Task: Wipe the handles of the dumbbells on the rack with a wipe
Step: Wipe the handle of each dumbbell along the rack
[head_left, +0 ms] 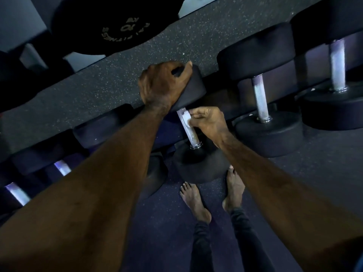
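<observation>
A black dumbbell with a silver handle [190, 132] lies on the rack in the middle of the view. My left hand [163, 85] grips the top of its far head [194, 89], fingers curled over the edge. My right hand [209, 122] pinches a small white wipe [185, 118] against the upper part of the handle. The near head [198, 163] of this dumbbell hangs over the rack's front edge.
More black dumbbells sit on the rack to the right [260, 99] [336, 65] and to the left [62, 167]. A large weight plate [110, 24] sits at the upper left. My bare feet [196, 203] stand on the dark speckled floor [137, 61].
</observation>
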The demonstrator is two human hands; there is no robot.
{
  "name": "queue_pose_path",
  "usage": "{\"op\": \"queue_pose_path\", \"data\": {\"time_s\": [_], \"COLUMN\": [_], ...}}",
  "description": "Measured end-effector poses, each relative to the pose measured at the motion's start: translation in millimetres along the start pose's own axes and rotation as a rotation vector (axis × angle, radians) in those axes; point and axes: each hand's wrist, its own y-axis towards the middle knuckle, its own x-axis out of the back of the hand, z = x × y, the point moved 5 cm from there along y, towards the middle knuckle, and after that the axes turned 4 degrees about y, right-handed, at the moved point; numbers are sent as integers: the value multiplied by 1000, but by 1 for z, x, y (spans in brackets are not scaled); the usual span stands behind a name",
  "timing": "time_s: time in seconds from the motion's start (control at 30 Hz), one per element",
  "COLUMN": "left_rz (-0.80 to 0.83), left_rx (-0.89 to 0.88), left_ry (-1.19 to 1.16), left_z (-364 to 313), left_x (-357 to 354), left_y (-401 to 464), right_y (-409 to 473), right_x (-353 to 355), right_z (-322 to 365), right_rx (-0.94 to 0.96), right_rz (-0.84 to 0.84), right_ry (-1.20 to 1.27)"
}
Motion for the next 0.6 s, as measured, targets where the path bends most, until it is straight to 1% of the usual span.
{"op": "queue_pose_path", "data": {"time_s": [0.07,0.13,0.2,0.37,0.43,0.53,0.6], "left_rz": [-7,-4,11,16,16,17,8], "left_rx": [3,14,15,3,11,22,27], "left_ry": [3,-4,-9,13,19,21,21], "left_z": [1,0,0,1,1,4,6], "left_x": [1,2,1,-2,-4,-7,-7], "left_y": [-1,-1,-1,0,1,2,2], "right_y": [1,-5,-10,9,15,3,-1], "right_x": [0,3,7,-3,-7,-7,-9], "right_z": [-6,-23,-35,-8,-11,-30,-27], "right_rx": [9,-18,-38,17,-11,-166,-199], "right_rz": [14,31,16,-28,21,156,229], "right_ry": [-32,-136,-171,14,-2,-121,-105]}}
